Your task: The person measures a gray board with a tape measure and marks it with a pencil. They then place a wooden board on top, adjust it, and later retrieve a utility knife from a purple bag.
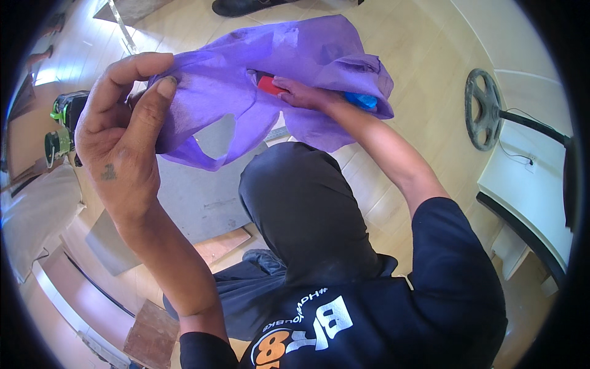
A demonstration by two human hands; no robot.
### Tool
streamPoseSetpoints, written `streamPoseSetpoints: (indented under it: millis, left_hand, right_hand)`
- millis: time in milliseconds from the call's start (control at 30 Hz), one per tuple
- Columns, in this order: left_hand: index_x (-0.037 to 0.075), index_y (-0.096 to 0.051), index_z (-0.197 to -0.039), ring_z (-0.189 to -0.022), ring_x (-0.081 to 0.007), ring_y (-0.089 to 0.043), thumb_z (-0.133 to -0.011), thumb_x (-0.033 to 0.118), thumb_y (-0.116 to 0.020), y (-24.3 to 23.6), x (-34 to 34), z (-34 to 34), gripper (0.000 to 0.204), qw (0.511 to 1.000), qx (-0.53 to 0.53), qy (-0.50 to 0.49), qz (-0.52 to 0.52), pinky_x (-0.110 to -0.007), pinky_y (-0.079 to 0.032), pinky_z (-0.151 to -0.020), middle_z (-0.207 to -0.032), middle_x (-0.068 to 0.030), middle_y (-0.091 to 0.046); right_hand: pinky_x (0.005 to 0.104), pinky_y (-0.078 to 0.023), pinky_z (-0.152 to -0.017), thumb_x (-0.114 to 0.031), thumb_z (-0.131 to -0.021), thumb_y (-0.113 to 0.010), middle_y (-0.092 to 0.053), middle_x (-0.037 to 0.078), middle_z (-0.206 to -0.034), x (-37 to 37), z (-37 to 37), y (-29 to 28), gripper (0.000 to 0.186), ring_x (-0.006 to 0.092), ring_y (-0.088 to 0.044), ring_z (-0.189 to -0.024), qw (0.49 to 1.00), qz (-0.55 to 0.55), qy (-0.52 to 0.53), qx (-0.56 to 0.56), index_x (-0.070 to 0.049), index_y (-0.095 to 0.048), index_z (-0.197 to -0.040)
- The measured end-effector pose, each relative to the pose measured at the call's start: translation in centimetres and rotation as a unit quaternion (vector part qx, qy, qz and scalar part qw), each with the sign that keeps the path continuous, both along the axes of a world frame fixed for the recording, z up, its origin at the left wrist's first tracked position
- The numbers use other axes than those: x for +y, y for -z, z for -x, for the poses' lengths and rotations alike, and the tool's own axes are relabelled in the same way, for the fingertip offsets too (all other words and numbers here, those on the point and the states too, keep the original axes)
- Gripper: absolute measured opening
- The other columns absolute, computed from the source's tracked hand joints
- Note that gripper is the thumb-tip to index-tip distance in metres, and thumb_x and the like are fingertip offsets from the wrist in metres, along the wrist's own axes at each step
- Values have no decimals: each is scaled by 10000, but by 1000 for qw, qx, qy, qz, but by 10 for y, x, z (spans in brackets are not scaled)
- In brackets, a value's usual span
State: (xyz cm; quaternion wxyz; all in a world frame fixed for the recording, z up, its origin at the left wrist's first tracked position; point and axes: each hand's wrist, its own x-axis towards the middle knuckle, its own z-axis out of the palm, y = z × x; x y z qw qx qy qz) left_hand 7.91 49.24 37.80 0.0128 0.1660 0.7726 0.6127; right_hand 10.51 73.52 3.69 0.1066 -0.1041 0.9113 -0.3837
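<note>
A purple cloth bag (pixel 239 80) with a looped handle is stretched out in front of me. My left hand (pixel 126 117) pinches its left end between thumb and fingers, lifted toward the camera. Farther right, my right hand (pixel 301 93) reaches over the bag's open part, its fingers closed on a red-and-black object (pixel 269 85) whose kind I cannot make out. The purple fabric hides part of that object. Something shiny and blue (pixel 361 100) shows beside my right wrist, against the cloth.
Below the bag a grey slab (pixel 212 200) lies on the pale tiled floor, behind my black-clothed knee (pixel 301 203). Green-and-black tools (pixel 64 120) stand at left. At right is a grey spoked wheel (pixel 482 109) on a black bar, near a wall; a black shoe (pixel 246 6) is at the top.
</note>
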Motion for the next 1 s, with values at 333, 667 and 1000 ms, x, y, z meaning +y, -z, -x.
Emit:
streamPoseSetpoints:
  millis: [333, 667, 1000]
  left_hand:
    - [-43, -683, -1129, -724, -22, -569, -914, -69, -662, 4, 23, -11, 218, 996, -58, 57, -25, -150, -429, -628, -919, -10, -665]
    - [-22, -706, -1126, -874, -53, -600, -924, 15, -706, 3, 54, 1, 205, 999, -32, 44, 0, -180, -479, -764, -1018, -25, -684]
    - [-15, -717, -1105, -857, -60, -619, -908, 24, -735, 13, 52, 14, 201, 1000, 13, 23, -4, -177, -496, -767, -999, -37, -701]
  right_hand:
    - [436, -421, -1089, -263, -877, -686, -614, 159, -1305, 188, 3, -66, 494, 346, -565, -1239, 966, -246, 82, -11, -59, -607, -1319]
    - [438, -442, -1059, -180, -815, -756, -623, 152, -1268, 165, -3, -20, 528, 339, -579, -1207, 968, -249, 1, -26, -64, -606, -1308]
    - [433, -455, -1000, -103, -781, -744, -618, 137, -1166, 162, 14, -48, 507, 327, -591, -1117, 963, -153, -71, -212, -91, -629, -1275]
